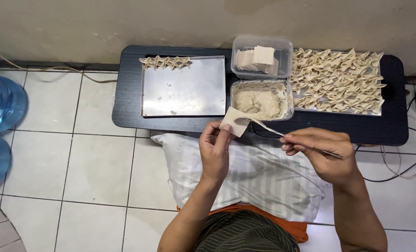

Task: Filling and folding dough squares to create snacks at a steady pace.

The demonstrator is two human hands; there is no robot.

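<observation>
Just below the centre of the frame, the left hand pinches a square wrapper by its lower corner, thumb and fingers closed on the edge so the flat face stays open to the right. The right hand, at centre right, has its fingers curled shut around the handle of a thin utensil — a fork or small spoon, too small to tell — and its tip touches the wrapper, a position that would suit laying a dab of filling on the sheet.

The low black table across the upper half puts everything near the hands. The tub of filling sits just above the wrapper, touching the tub of wrappers behind it — both at the table's middle, between the two trays. The left tray is mostly bare metal, with one row of folded dumplings along its far edge. The right tray is packed with them.

A striped pillow lies under the forearms, apparently as padding over the lap. Blue water jugs stand at the left edge on the tiled floor.
</observation>
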